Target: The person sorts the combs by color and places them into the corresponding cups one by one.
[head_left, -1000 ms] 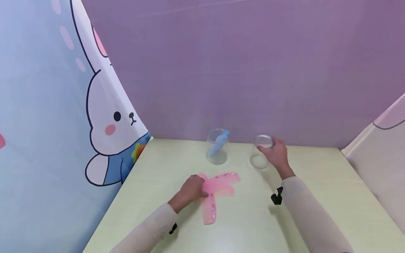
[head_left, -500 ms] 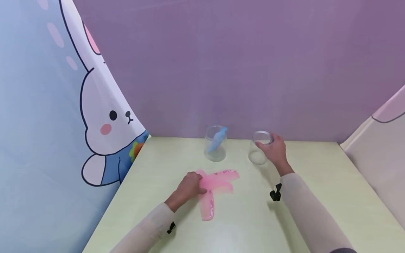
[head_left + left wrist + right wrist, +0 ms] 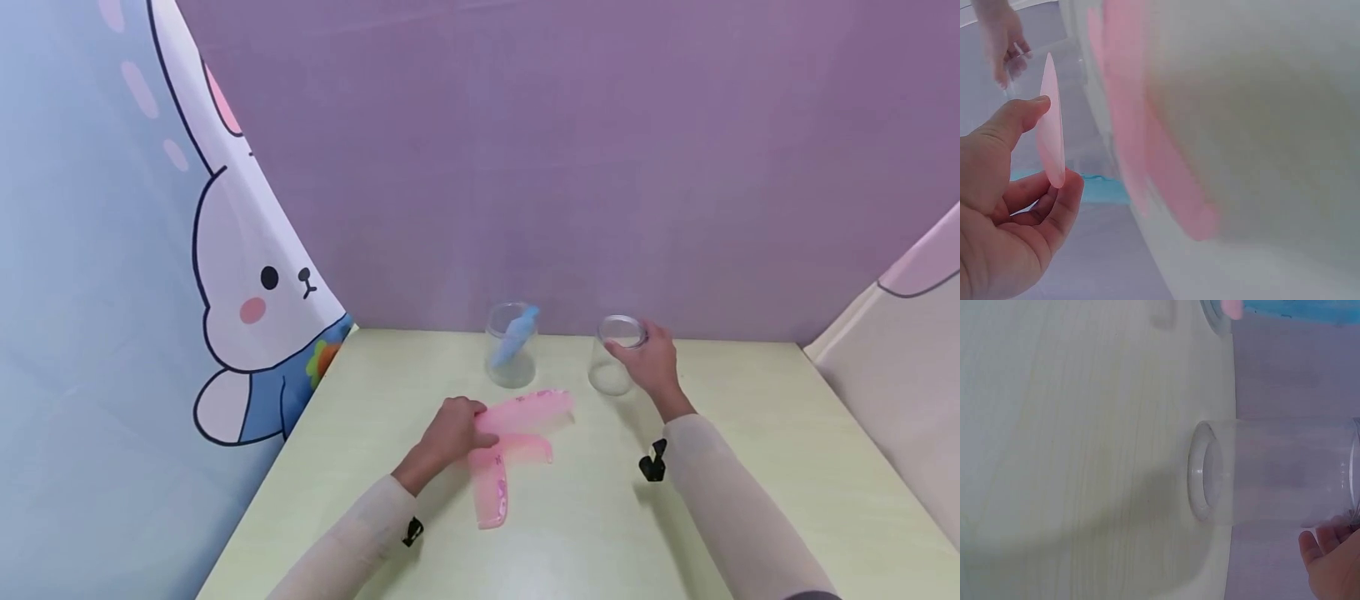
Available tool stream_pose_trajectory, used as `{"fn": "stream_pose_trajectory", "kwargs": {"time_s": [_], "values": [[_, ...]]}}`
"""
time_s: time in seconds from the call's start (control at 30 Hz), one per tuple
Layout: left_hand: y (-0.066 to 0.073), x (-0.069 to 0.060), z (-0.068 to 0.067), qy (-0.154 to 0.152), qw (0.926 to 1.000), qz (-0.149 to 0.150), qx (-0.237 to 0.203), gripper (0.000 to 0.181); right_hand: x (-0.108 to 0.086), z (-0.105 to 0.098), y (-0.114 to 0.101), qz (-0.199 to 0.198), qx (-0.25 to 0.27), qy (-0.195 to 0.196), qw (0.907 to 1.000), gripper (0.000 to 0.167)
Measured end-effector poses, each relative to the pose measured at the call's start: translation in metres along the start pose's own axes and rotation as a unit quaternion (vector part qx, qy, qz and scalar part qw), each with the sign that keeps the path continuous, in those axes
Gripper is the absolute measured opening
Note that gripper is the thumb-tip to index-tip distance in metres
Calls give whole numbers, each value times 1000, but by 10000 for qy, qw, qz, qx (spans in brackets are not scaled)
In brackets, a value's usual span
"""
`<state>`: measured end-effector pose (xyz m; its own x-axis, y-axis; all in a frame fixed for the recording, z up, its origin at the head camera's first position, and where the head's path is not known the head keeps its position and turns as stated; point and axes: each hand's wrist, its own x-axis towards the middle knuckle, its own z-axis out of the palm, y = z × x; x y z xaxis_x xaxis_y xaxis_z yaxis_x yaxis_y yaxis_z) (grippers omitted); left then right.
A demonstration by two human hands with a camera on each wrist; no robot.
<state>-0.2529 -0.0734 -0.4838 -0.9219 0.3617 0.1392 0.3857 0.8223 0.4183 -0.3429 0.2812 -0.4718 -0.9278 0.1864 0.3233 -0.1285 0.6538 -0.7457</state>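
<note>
My left hand (image 3: 452, 435) pinches a pink comb (image 3: 525, 410) between thumb and fingers. In the left wrist view this comb (image 3: 1052, 134) appears edge-on, raised off the table. Two more pink combs, a short curved one (image 3: 528, 448) and one pointing toward me (image 3: 489, 492), lie on the table beneath and beside the hand. At the back right, my right hand (image 3: 651, 362) grips the rim of a clear jar (image 3: 1272, 472), which stands upright with nothing seen inside. Parts of the combs near the left hand are hidden by it.
Left of the gripped jar stands a second clear jar (image 3: 513, 375) with a light-blue elongated object (image 3: 516, 335) leaning in it. Behind both jars rises a purple backdrop (image 3: 570, 183) at the back edge of the pale table (image 3: 750, 450).
The uppermost pink comb has come up and away from the other two in my left hand. The right hand keeps its grip on the jar; the view has shifted slightly.
</note>
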Motion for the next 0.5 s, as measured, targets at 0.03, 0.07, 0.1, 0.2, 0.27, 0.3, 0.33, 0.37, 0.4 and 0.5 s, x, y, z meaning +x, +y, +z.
{"fn": "stream_pose_trajectory", "kwargs": {"time_s": [0.03,0.07,0.1,0.2,0.27,0.3,0.33,0.37,0.4,0.5], "values": [[2,2,-2,34,10000,18,-73,29,0,0,0,-13,-21,9,10000,72],[3,3,-4,71,9999,48,-139,28,0,0,0,-16,-35,18,10000,71],[5,5,-6,95,9997,62,-197,27,0,0,0,-21,-47,28,10000,70],[12,10,-13,182,9993,57,-314,27,0,-1,0,-11,-53,32,10000,70],[16,14,-16,238,9992,42,-332,27,0,-1,-2,-6,-44,4,10000,72],[18,16,-17,264,9991,38,-317,27,-1,-2,-2,3,-34,-5,10000,72],[20,18,-19,293,9991,54,-317,27,-1,-2,-3,16,-19,-22,10000,72],[22,20,-20,327,9990,89,-300,27,-2,-2,-3,14,-17,-36,10000,72],[24,22,-21,349,9988,130,-303,27,-2,-2,-4,32,-15,-48,10000,72],[32,27,-25,416,9983,237,-338,34,-2,-2,-5,66,-22,-60,10000,72]]}}
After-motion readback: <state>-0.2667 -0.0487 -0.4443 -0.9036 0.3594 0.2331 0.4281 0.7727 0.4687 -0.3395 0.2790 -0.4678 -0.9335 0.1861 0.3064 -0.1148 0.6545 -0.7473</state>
